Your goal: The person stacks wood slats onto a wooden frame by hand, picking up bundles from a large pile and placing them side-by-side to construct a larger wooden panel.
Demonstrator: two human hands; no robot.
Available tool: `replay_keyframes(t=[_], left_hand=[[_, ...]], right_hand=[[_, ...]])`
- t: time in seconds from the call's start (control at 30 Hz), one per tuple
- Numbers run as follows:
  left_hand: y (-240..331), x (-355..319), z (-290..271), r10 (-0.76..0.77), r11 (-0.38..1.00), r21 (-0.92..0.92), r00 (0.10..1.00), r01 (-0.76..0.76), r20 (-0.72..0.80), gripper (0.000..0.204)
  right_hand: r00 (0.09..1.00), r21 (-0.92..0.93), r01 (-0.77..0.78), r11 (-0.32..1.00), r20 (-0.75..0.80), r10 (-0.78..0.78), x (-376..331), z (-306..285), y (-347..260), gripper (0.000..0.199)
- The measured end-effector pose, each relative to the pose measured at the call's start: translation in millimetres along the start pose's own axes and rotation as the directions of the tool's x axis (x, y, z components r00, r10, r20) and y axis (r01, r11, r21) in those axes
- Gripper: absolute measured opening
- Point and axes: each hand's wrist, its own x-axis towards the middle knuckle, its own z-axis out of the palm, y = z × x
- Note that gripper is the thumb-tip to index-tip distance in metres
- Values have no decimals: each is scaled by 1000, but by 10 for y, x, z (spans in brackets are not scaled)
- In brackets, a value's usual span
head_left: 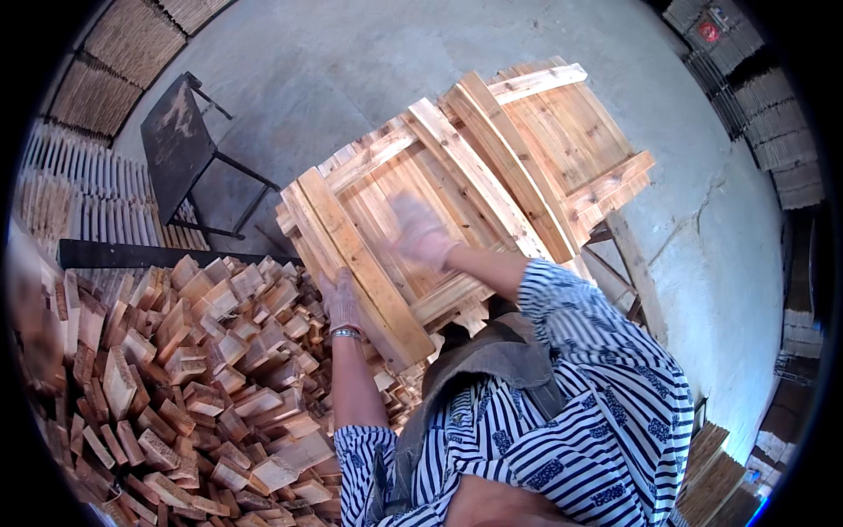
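Heap of short pale wood offcuts (pixel 176 386) fills the left. Slatted pale wooden panel (pixel 457 202) tilts centre. Gloved left hand (pixel 341 303), grip closed on its near-left batten; gloved right hand (pixel 420 233) blurred, flat against slats, grip unclear.

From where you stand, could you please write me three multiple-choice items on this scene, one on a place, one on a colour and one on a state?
1. Where is the heap of wood blocks?
A. left of the person
B. on the dark table
C. on top of the panel

2. What colour are the stripes on the shirt?
A. red and yellow
B. dark blue and white
C. green and black

3. What does the left hand do?
A. hangs free
B. grips the panel's lower edge
C. holds a block

Answers:
1 A, the heap fills the lower left.
2 B, the sleeves show these stripes.
3 B, its fingers lie on the edge batten, while the right hand rests on the panel's face.
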Motion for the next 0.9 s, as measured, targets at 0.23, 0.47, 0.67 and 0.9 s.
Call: replay_keyframes(t=[0.23,0.47,0.67,0.9], left_hand=[[-328,135,36,-145,730,-641,970,238,195,79],[-597,344,187,-14,881,-468,994,63,108,77],[-447,306,82,-50,826,-551,990,117,135,74],[-310,198,51,-54,886,-455,994,91,93,86]], right_hand=[[885,-386,-443,809,-46,463,-119,-877,805,95],[951,484,-289,826,244,189,-201,-536,729,94],[893,355,-294,887,434,122,139,757,345,92],[808,265,-409,873,550,211,152,691,76,97]])
